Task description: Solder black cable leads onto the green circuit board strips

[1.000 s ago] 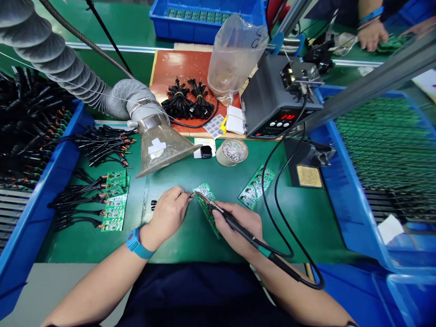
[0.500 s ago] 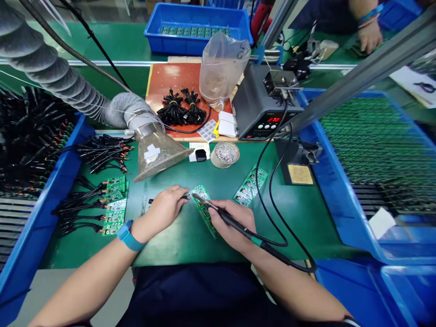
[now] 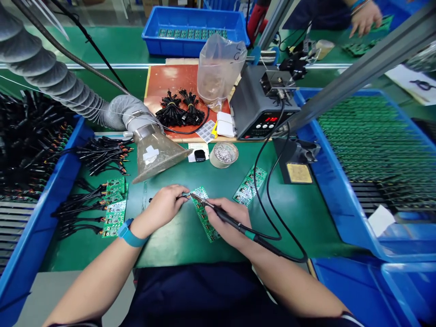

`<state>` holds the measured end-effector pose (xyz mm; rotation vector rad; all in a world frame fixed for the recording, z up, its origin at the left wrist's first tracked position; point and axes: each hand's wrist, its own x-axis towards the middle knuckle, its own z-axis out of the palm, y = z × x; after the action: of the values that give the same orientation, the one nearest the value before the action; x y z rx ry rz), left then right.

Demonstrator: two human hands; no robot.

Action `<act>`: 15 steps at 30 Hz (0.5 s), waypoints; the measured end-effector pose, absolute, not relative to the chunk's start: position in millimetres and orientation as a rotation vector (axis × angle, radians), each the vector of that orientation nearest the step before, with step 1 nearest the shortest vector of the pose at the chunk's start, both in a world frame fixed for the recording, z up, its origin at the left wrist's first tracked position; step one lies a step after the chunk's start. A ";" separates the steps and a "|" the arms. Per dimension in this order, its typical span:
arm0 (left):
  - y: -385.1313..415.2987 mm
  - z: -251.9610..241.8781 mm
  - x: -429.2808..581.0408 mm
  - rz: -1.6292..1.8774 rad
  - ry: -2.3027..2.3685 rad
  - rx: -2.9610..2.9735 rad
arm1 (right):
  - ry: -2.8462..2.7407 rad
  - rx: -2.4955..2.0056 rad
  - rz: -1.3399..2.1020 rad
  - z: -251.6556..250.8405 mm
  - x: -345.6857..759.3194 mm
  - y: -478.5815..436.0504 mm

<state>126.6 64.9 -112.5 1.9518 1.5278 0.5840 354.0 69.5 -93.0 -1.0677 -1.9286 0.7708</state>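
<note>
A narrow green circuit board (image 3: 205, 216) lies on the green mat in front of me. My right hand (image 3: 227, 222) is closed round a black soldering iron (image 3: 225, 217), its tip resting at the board's upper left corner. My left hand (image 3: 165, 206) pinches a thin black wire (image 3: 183, 197) and holds its end against the same corner, right by the tip. A blue band sits on my left wrist. The iron's cable (image 3: 269, 200) loops back to the grey soldering station (image 3: 260, 110).
A fume hood (image 3: 155, 153) on a ribbed hose hangs left of the board. Finished boards with black leads (image 3: 114, 206) lie at left, another board (image 3: 249, 186) at right. Blue bins (image 3: 371, 150) flank the mat. A co-worker's hand (image 3: 366, 16) is at top right.
The view has shifted slightly, so everything sits a little lower and further left. Both hands stay at the board's corner, the iron tip and the wire still together.
</note>
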 end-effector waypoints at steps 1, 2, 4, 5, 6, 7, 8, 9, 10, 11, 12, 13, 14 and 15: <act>65.0 -112.3 126.8 0.582 1.529 1.949 | -1.934 -1.066 0.760 -93.0 354.0 69.7; 65.1 -111.9 126.9 0.581 1.528 1.945 | -1.942 -1.066 0.752 -92.8 354.0 69.8; 65.4 -111.0 127.2 0.580 1.522 1.937 | -1.955 -1.066 0.750 -92.1 354.1 69.7; 65.4 -110.6 127.3 0.583 1.521 1.937 | -1.958 -1.066 0.750 -91.8 354.2 69.6; 65.4 -110.3 127.5 0.585 1.521 1.940 | -1.961 -1.066 0.754 -91.5 354.3 69.5; 65.2 -110.2 127.6 0.587 1.523 1.942 | -1.962 -1.064 0.755 -91.3 354.3 69.3; 64.8 -110.3 127.8 0.588 1.526 1.944 | -1.963 -1.059 0.756 -91.1 354.2 69.1; 64.3 -110.7 128.0 0.588 1.529 1.945 | -1.962 -1.054 0.753 -91.0 354.0 68.9; 63.8 -111.2 128.2 0.589 1.533 1.943 | -1.963 -1.049 0.752 -90.9 353.9 68.7; 63.1 -111.8 128.3 0.591 1.535 1.941 | -1.964 -1.045 0.751 -90.7 353.7 68.6; 62.6 -112.5 128.4 0.592 1.538 1.939 | -1.965 -1.039 0.748 -90.4 353.7 68.4; 62.1 -113.1 128.5 0.594 1.540 1.938 | -1.967 -1.035 0.744 -89.9 353.9 68.3; 61.8 -113.7 128.4 0.593 1.540 1.936 | -1.969 -1.035 0.739 -89.3 354.4 68.1; 61.7 -114.2 128.3 0.592 1.540 1.933 | -1.968 -1.039 0.730 -88.5 355.3 68.0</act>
<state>128.3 61.7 -114.2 1.9334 1.5399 0.5920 355.3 68.0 -88.5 -1.0388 -1.9678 0.7300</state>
